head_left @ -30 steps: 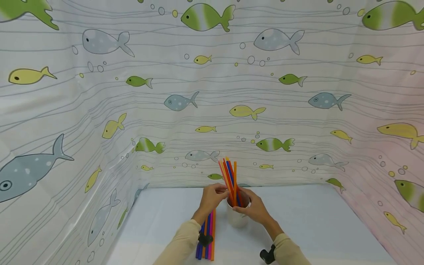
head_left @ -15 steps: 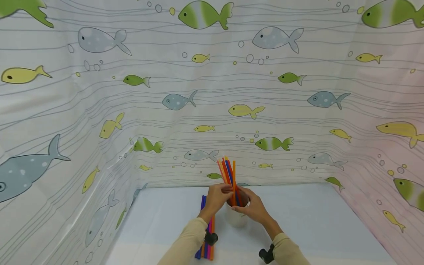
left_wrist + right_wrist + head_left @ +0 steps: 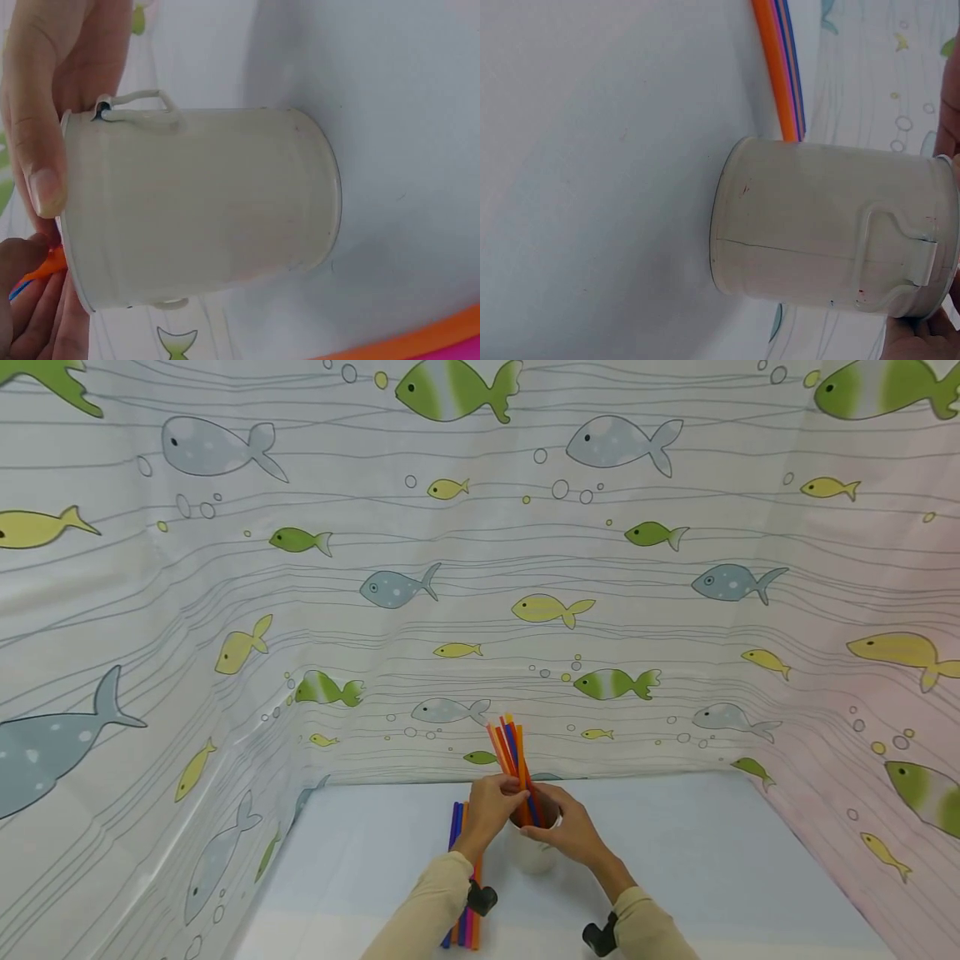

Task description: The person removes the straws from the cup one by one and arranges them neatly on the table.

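Note:
A cream metal can (image 3: 534, 856) with small wire side handles stands upright on the table. Several red, orange, blue and yellow straws (image 3: 508, 745) poke up out of it, leaning left. My left hand (image 3: 491, 814) pinches straws just above the rim; how many is hidden by the fingers. Around the rim's right side, my right hand (image 3: 576, 831) grips the can, thumb in front. In the left wrist view the can (image 3: 202, 202) fills the middle, with an orange straw (image 3: 52, 262) glimpsed at its mouth beside the fingers. The right wrist view shows the can (image 3: 817, 225) from its handle side.
Left of the can, partly under my left forearm, lies a row of blue, orange and pink straws (image 3: 476, 935). A white table (image 3: 712, 877) spreads out beneath everything. A fish-patterned curtain (image 3: 480, 568) encloses the back and both sides.
My left hand has moved right, from beside the straws onto them. The straws in the can have closed together and shifted slightly left. My right hand stays at the can's rim.

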A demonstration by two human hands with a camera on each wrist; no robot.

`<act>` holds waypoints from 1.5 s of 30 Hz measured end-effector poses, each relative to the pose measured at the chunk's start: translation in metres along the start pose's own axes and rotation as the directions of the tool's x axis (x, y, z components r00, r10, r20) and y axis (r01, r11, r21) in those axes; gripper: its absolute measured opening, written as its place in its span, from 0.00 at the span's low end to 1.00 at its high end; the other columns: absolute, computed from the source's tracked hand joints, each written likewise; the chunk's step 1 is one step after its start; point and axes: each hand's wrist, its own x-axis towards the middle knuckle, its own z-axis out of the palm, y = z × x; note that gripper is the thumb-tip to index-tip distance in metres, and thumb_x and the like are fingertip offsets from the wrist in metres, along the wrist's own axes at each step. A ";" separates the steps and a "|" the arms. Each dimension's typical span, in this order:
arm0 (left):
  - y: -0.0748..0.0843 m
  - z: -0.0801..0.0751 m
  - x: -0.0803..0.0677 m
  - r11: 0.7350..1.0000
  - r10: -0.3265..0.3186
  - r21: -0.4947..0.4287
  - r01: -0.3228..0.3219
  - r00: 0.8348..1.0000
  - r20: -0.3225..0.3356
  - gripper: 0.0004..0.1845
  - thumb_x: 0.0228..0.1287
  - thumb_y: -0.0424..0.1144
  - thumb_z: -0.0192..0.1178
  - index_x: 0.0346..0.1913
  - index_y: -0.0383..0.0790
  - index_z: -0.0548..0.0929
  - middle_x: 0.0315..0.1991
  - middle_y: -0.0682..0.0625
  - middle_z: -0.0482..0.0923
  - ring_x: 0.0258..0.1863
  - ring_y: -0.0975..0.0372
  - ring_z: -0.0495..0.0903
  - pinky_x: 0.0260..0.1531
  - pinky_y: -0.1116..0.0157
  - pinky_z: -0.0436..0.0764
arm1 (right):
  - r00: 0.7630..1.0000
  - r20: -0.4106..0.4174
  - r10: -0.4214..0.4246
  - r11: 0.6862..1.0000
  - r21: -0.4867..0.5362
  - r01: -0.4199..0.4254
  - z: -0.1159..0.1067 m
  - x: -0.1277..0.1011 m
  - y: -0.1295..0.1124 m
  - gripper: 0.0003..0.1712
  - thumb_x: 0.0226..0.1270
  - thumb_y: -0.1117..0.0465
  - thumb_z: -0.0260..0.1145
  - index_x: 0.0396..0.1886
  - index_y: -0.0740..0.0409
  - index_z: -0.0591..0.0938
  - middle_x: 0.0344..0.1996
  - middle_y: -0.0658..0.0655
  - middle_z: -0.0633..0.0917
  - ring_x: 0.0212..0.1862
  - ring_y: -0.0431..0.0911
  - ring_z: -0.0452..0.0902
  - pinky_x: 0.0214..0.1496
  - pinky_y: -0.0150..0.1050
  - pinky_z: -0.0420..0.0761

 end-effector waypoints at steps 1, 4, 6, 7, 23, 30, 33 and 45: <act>0.000 0.000 0.000 1.000 -0.013 0.002 0.013 1.000 -0.003 0.11 0.56 0.36 0.72 0.41 0.33 0.87 0.33 0.47 0.87 0.32 0.61 0.86 0.31 0.71 0.83 | 1.000 0.000 0.001 1.000 0.000 -0.001 0.000 0.000 0.000 0.45 0.48 0.47 0.80 0.68 0.42 0.73 0.63 0.44 0.75 0.64 0.48 0.70 0.66 0.56 0.68; -0.002 0.000 -0.001 1.000 -0.022 0.009 0.022 1.000 -0.009 0.11 0.56 0.36 0.72 0.39 0.33 0.87 0.32 0.47 0.87 0.31 0.62 0.86 0.30 0.70 0.84 | 1.000 -0.002 0.001 1.000 -0.010 -0.001 0.001 -0.001 0.000 0.45 0.48 0.47 0.80 0.68 0.43 0.73 0.63 0.45 0.75 0.64 0.48 0.70 0.65 0.56 0.69; -0.002 -0.001 -0.001 1.000 -0.023 0.010 0.023 1.000 -0.010 0.11 0.56 0.36 0.72 0.39 0.33 0.87 0.32 0.48 0.86 0.31 0.62 0.86 0.30 0.70 0.83 | 1.000 -0.005 -0.004 1.000 -0.013 0.004 0.002 -0.002 -0.001 0.45 0.48 0.48 0.80 0.68 0.45 0.73 0.63 0.46 0.75 0.64 0.50 0.70 0.64 0.57 0.69; -0.002 -0.001 -0.001 1.000 -0.020 0.012 0.020 1.000 -0.011 0.11 0.56 0.36 0.72 0.38 0.33 0.88 0.32 0.47 0.86 0.31 0.62 0.86 0.30 0.71 0.83 | 1.000 -0.008 -0.003 1.000 -0.015 0.003 0.002 -0.002 -0.001 0.45 0.48 0.48 0.80 0.68 0.45 0.73 0.63 0.47 0.75 0.64 0.50 0.70 0.64 0.57 0.70; -0.002 -0.001 0.000 1.000 -0.002 -0.006 0.002 1.000 -0.020 0.10 0.57 0.37 0.72 0.38 0.33 0.88 0.31 0.47 0.86 0.30 0.62 0.85 0.28 0.71 0.83 | 1.000 -0.011 0.001 1.000 -0.022 -0.001 0.000 0.000 -0.004 0.45 0.48 0.47 0.80 0.68 0.44 0.73 0.63 0.47 0.75 0.63 0.50 0.71 0.63 0.57 0.72; -0.002 -0.001 -0.001 1.000 0.011 0.003 -0.011 1.000 -0.026 0.11 0.57 0.37 0.71 0.39 0.33 0.87 0.32 0.47 0.86 0.31 0.61 0.86 0.28 0.72 0.83 | 1.000 -0.003 0.016 0.999 -0.028 -0.016 -0.001 0.000 -0.007 0.45 0.49 0.47 0.80 0.68 0.44 0.73 0.63 0.48 0.75 0.63 0.51 0.71 0.62 0.57 0.72; -0.001 -0.001 -0.001 1.000 0.016 0.001 -0.016 0.999 -0.029 0.11 0.57 0.37 0.71 0.40 0.32 0.87 0.32 0.47 0.86 0.31 0.60 0.86 0.29 0.72 0.83 | 1.000 -0.002 0.024 0.999 -0.025 -0.024 -0.001 0.000 -0.008 0.45 0.48 0.47 0.80 0.68 0.44 0.73 0.63 0.48 0.74 0.63 0.51 0.71 0.63 0.57 0.71; 0.001 -0.002 -0.001 1.000 0.012 0.002 -0.012 1.000 -0.024 0.11 0.58 0.37 0.71 0.40 0.32 0.87 0.32 0.47 0.86 0.31 0.60 0.86 0.29 0.72 0.83 | 1.000 -0.003 0.018 1.000 -0.016 -0.018 -0.002 -0.001 -0.009 0.45 0.47 0.46 0.80 0.68 0.44 0.73 0.63 0.47 0.75 0.63 0.51 0.71 0.63 0.58 0.71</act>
